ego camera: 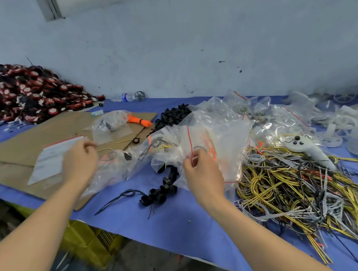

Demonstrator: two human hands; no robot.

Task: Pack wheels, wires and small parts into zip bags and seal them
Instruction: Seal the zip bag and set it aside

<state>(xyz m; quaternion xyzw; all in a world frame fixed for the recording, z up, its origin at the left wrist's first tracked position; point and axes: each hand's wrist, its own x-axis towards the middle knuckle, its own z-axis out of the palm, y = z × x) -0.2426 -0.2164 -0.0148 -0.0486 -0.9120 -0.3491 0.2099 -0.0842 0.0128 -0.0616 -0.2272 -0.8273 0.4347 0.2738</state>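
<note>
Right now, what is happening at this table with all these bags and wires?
A person is packing small parts into zip bags. The right hand pinches the red-striped edge of a clear zip bag from the pile. The left hand holds another zip bag with parts inside; its grip is blurred. Black wheels lie between the hands on the blue cloth, and a tangle of yellow, grey and black wires lies to the right.

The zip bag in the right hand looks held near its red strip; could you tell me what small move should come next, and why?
Probably run the right hand along the red strip of the zip bag to press it closed. Its fingers already pinch there, and orange and dark parts show inside. The left hand holds another bag, blurred, so it may not help yet.
</note>
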